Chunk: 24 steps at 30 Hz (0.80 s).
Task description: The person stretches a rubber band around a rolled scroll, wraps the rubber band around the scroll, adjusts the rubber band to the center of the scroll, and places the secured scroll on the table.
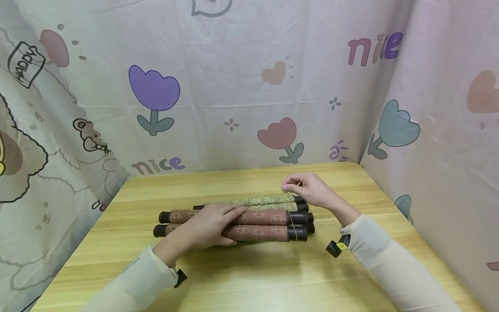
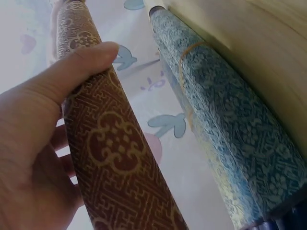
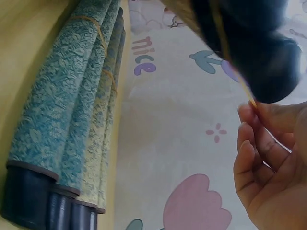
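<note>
Two rolled scrolls in red-brown patterned fabric lie side by side, with dark knobs at their ends. My left hand grips them near the middle; in the left wrist view its thumb lies across the red fabric. Beyond the right-hand knobs, my right hand pinches a thin rubber band between thumb and forefinger. The band stretches from those fingers across the dark knobs. Behind the red scrolls lie pale yellow-green scrolls.
Blue patterned scrolls, with tan bands round them, lie beside the yellow ones in the wrist views. Everything rests on a light wooden table. A printed cloth hangs behind the table and along both sides.
</note>
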### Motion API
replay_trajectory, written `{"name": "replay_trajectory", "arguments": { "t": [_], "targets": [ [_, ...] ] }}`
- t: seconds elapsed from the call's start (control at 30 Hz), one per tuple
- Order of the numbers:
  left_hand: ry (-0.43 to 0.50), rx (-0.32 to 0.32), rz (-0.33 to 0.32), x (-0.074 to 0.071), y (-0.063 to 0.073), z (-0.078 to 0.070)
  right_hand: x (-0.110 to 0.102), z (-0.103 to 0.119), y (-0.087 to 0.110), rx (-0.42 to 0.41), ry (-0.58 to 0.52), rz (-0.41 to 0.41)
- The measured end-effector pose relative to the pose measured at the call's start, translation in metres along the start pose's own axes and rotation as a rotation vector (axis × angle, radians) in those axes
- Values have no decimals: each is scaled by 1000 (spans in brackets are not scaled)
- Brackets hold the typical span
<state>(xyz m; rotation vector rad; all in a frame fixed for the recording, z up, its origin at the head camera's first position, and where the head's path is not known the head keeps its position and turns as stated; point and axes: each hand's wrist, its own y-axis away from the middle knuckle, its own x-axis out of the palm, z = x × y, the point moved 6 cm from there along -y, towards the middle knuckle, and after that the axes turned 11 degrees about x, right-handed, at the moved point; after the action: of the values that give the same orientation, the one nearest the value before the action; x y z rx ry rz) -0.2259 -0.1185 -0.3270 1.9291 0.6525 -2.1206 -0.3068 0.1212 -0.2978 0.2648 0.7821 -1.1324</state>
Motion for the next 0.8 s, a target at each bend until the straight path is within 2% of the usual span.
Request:
{"name": "replay_trajectory", "arguments": {
  "t": [0.23,0.37,0.67,0.8],
  "targets": [
    [-132,36,37,3,-5,-12,-15,8,-2,19,-17,-57],
    [-194,56,35,8,-5,-16,-21,16,-1,13,-32,-83],
    [-290,79,4,18,-6,-24,-30,37,6,-54,114,-172],
    [-315,71,-30,16,-7,-24,-28,48,12,-81,136,-186]
  ]
}}
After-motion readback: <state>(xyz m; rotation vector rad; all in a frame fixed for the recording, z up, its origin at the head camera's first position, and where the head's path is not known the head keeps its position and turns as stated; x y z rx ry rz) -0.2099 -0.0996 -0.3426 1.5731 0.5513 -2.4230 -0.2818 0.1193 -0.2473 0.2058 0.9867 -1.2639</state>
